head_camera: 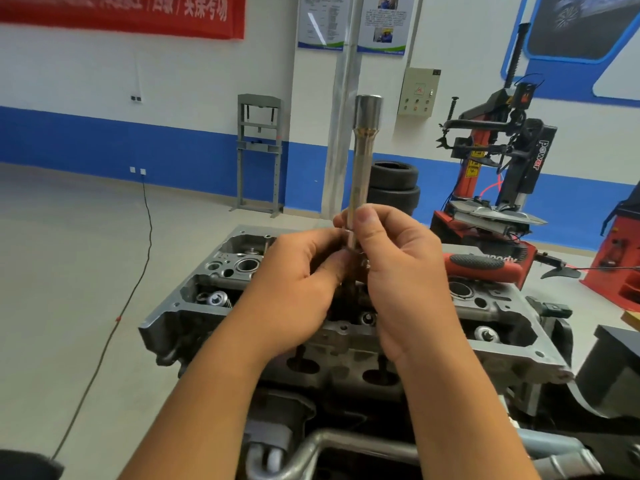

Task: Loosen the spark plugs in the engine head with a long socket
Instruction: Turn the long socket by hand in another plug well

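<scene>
long socket (363, 161), a slim silver tube with a wider cup at its top end, held upright above the engine head (346, 327), lower end hidden between both hands. right hand (398, 278) curled round the lower shaft, thumb tip pressed against it near the top of the grip. left hand (298, 292) just beside the right, fingers curled and pinching the shaft low down, knuckles touching or nearly touching the right hand's fingers. whether a spark plug sits in the socket's lower end cannot be told.

below and behind the hands, grey cast engine head with open wells, round bores and valve springs visible to the left and right of the wrists. just right of the right hand, lying on the head's far edge, a red and black tool handle (485, 266). beyond the fingertips, a stack of black tyres (394, 185) against a white and blue wall. far right of the right hand, a red and black tyre changer (498, 174). far left beyond the left hand, a grey shop press frame (259, 154) and a thin black cable (138, 265) trailing over the pale floor.
</scene>
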A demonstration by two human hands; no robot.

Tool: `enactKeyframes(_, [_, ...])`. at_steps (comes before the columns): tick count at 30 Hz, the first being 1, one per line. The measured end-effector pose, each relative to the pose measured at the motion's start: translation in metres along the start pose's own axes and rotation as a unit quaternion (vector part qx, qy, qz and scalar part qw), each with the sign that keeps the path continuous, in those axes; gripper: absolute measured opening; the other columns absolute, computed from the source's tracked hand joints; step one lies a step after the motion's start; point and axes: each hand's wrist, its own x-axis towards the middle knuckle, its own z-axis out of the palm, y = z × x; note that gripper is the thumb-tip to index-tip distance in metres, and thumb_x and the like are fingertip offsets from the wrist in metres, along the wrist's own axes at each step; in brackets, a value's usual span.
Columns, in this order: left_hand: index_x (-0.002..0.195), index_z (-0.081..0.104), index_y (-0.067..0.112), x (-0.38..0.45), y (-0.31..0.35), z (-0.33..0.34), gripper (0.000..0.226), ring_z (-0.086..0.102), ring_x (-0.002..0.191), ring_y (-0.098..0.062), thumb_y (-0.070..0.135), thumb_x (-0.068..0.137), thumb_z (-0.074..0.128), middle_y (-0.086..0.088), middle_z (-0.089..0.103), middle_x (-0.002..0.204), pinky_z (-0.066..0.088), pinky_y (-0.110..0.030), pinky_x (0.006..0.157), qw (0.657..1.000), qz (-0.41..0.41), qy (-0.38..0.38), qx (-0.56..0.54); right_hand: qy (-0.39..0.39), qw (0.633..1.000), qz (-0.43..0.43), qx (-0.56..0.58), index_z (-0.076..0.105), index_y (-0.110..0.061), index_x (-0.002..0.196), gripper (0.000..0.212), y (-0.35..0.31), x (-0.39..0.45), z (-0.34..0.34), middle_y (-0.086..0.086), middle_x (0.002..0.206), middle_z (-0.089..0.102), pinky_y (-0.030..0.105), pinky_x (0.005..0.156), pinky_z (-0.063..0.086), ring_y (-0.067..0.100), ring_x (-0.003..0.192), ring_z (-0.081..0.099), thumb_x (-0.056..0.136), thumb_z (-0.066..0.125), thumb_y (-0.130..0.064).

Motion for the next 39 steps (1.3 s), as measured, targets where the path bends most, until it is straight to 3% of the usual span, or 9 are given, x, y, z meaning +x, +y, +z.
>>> enactKeyframes(7, [0.106,0.077,0.033,-0.0003,-0.0018,0.0064,0.022,0.076,0.088,-0.005,0.036,0.084,0.082,0.014,0.079,0.093,0.063,-0.037,0.077,0.994,0.013,0.102,0.045,0.012,0.999,-0.005,0.049,0.074,-0.011,0.093,0.012,-0.0003,-0.0032,-0.0018,0.005,0.084,0.076,0.025,0.068,0.059,0.015,0.075,0.074,0.091,0.077,-0.022])
enactKeyframes(10, [0.112,0.077,0.037,0.0005,0.0005,0.0012,0.022,0.072,0.078,-0.002,0.042,0.093,0.069,0.015,0.078,0.089,0.057,-0.022,0.067,1.0,0.001,0.023,0.01,-0.004,0.999,0.0,0.042,0.078,-0.015,0.094,0.01,0.0,-0.0023,-0.003,0.005,0.087,0.077,0.026,0.069,0.061,0.013,0.079,0.074,0.097,0.07,-0.022])
enactKeyframes(12, [0.115,0.076,0.036,0.0013,0.0001,-0.0007,0.019,0.067,0.068,0.001,0.029,0.103,0.063,0.017,0.075,0.082,0.052,-0.017,0.06,1.0,-0.009,-0.006,-0.004,-0.012,0.999,0.008,0.032,0.079,-0.021,0.093,0.016,0.0004,-0.0015,-0.0029,0.005,0.091,0.077,0.032,0.077,0.064,0.017,0.087,0.074,0.099,0.066,-0.027])
enactKeyframes(17, [0.116,0.077,0.031,0.0009,0.001,0.0051,0.022,0.075,0.098,-0.005,0.023,0.096,0.073,0.014,0.079,0.102,0.061,-0.039,0.088,0.998,0.005,0.047,0.035,0.019,0.999,0.002,0.045,0.072,-0.015,0.094,0.014,0.002,-0.001,-0.0025,0.008,0.091,0.077,0.027,0.072,0.06,0.018,0.083,0.075,0.089,0.079,-0.026])
enactKeyframes(22, [0.119,0.075,0.034,-0.0011,0.0042,0.0041,0.023,0.074,0.098,-0.005,0.038,0.097,0.067,0.016,0.079,0.101,0.062,-0.041,0.087,0.998,0.004,0.049,0.038,-0.004,0.999,0.002,0.046,0.075,-0.013,0.095,0.012,0.0016,-0.0008,-0.0031,0.007,0.088,0.077,0.027,0.071,0.061,0.017,0.08,0.075,0.095,0.073,-0.025])
enactKeyframes(26, [0.122,0.072,0.035,-0.001,0.0031,0.0021,0.022,0.073,0.106,-0.006,0.027,0.103,0.063,0.015,0.078,0.108,0.059,-0.043,0.095,0.999,-0.012,0.023,0.037,-0.016,0.999,0.0,0.033,0.077,-0.018,0.097,0.012,0.0025,-0.0012,-0.0019,0.001,0.09,0.077,0.023,0.073,0.059,0.009,0.083,0.074,0.097,0.07,-0.028])
enactKeyframes(31, [0.107,0.075,0.037,-0.001,-0.0002,0.0068,0.02,0.075,0.084,-0.008,0.042,0.088,0.077,0.013,0.078,0.091,0.064,-0.044,0.075,0.99,0.005,0.109,0.088,0.015,0.999,-0.026,0.038,0.07,-0.019,0.089,0.012,0.0033,-0.0017,-0.003,-0.007,0.075,0.073,0.017,0.06,0.054,0.005,0.068,0.071,0.088,0.081,-0.024])
enactKeyframes(36, [0.123,0.073,0.033,0.0,0.0015,0.0031,0.026,0.074,0.105,-0.013,0.038,0.102,0.058,0.01,0.078,0.109,0.061,-0.045,0.089,1.0,-0.002,0.012,0.017,-0.003,1.0,-0.016,0.014,0.07,-0.016,0.097,0.01,0.0041,-0.0008,-0.0019,0.006,0.09,0.074,0.021,0.067,0.057,0.009,0.076,0.071,0.098,0.07,-0.026])
enactKeyframes(39, [0.12,0.073,0.032,-0.0008,0.0008,0.0042,0.02,0.075,0.1,-0.008,0.028,0.103,0.063,0.012,0.079,0.105,0.063,-0.042,0.087,0.998,0.014,0.044,0.035,-0.012,1.0,-0.02,0.002,0.073,-0.017,0.096,0.014,0.0045,-0.0004,0.0004,0.005,0.092,0.075,0.029,0.076,0.061,0.013,0.086,0.073,0.103,0.062,-0.024])
